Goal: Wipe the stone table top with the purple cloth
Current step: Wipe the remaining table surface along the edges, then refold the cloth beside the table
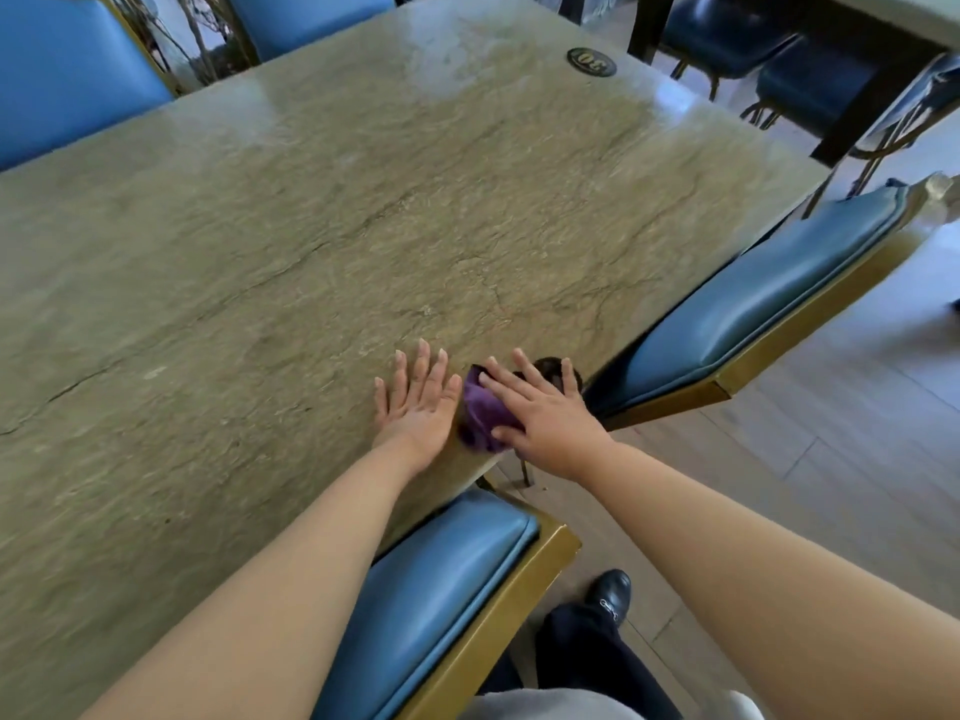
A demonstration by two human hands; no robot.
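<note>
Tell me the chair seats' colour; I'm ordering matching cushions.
Blue padded seats on gold-coloured frames, clearest in the head view.

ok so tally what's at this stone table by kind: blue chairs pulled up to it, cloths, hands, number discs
blue chairs: 4
purple cloth: 1
hands, left hand and right hand: 2
number disc: 1
total: 8

I see soft daylight, brightest at the far end: pale glare washes the stone table top [311,226] there. Shadows faint. Slight blur overall, edges bowed by the wide lens, far chairs [727,28] dim.
</note>
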